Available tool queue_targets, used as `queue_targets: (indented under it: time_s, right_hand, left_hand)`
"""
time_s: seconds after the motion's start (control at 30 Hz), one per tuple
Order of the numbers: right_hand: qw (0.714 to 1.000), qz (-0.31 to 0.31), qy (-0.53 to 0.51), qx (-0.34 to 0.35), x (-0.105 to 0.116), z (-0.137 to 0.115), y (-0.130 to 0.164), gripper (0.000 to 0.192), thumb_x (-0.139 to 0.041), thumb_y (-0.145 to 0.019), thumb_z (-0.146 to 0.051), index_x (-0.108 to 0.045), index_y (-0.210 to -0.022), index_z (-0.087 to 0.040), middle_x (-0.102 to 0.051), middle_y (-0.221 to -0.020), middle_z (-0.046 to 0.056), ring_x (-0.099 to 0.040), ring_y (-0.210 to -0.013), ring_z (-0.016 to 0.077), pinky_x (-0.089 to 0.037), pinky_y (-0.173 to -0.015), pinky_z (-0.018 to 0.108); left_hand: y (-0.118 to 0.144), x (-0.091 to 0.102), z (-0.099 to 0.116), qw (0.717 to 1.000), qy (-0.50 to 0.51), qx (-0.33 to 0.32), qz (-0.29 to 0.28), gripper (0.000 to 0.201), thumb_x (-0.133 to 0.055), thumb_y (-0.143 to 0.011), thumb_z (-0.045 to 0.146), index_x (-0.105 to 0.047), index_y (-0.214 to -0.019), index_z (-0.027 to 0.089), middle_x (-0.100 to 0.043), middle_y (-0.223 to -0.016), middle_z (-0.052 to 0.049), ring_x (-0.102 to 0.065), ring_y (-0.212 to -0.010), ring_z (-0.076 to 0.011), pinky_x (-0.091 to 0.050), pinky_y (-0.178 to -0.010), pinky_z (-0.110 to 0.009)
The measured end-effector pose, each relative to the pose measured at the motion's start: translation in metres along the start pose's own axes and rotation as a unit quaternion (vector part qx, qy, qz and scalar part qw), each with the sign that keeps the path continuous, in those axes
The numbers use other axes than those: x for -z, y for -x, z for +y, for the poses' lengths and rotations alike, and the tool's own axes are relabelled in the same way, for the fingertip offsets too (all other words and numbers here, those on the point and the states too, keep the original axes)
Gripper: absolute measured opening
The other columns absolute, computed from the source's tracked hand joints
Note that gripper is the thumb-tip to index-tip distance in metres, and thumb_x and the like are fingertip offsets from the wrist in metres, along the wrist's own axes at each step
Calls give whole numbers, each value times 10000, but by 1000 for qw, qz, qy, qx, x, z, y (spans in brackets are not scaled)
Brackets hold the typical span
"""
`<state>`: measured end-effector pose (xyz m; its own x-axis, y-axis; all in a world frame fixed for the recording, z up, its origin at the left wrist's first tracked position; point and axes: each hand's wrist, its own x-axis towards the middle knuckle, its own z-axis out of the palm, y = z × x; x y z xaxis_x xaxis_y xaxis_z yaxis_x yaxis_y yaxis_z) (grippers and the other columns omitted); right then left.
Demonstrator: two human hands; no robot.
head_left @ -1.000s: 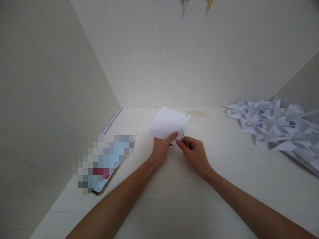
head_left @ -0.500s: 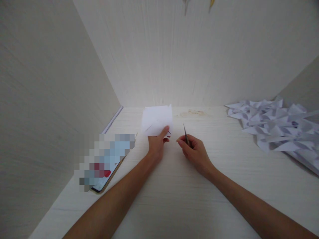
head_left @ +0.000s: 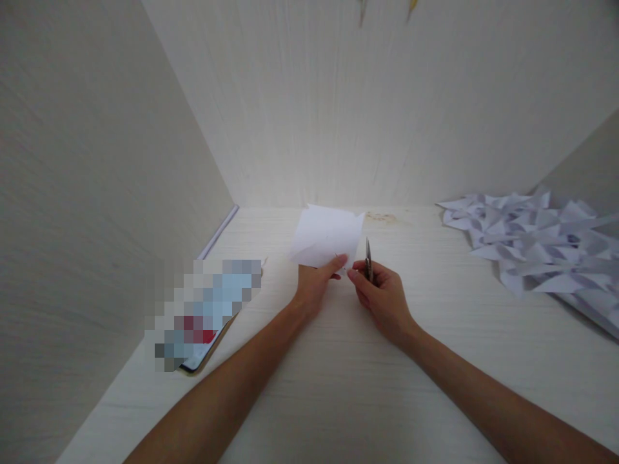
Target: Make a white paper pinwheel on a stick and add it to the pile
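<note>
A white folded sheet of paper (head_left: 326,235) stands above the desk near the back wall, pinched at its lower edge by my left hand (head_left: 314,283). Just to its right, my right hand (head_left: 382,293) grips a thin metal tool (head_left: 368,258), probably small scissors, with its tip pointing up. My right thumb touches the paper's lower right corner. The two hands almost meet at the middle of the desk.
A heap of folded white paper pieces (head_left: 532,248) lies at the right back of the pale wooden desk (head_left: 338,386). A phone with a blurred screen (head_left: 206,316) lies at the left, by the side wall. Walls enclose the desk on three sides.
My left hand swung the paper left and away from the tool, then brought it back right. My right hand now touches the paper's corner again, with the tool more upright.
</note>
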<state>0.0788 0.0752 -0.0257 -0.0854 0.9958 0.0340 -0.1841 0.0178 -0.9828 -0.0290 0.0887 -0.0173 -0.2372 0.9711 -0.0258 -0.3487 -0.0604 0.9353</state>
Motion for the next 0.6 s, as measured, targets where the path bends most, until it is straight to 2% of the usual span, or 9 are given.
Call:
queue_targets:
  time_s: [0.13,0.33,0.6]
  right_hand:
    - [1000,-26,0,10,1,0,0,222,-702,-603,-320,-601,-725,-164,-315,-416,-112,-242,-342,32,-165,-329,194]
    - [999,32,26,2,0,1,-1,236,-702,-590,-347,-563,-642,-163,-332,-412,-103,-245,-357,37,-166,-333,195]
    - [999,40,20,-5,-1,0,-2,299,-709,-578,-389,-503,-567,-172,-340,-393,-95,-252,-350,39,-170,-325,193]
  left_hand:
    - [-1,1,-1,1000,-21,-14,9,195,-709,-536,227,-621,-696,159,-630,-694,-3,-546,-586,-103,-406,-466,-194]
    - [2,0,1,999,-36,-15,-12,211,-715,-522,241,-619,-688,155,-630,-673,-8,-544,-571,-113,-401,-466,-210]
    - [1,1,-3,998,-43,-18,-41,184,-710,-529,250,-616,-655,154,-633,-664,-13,-545,-574,-117,-384,-453,-210]
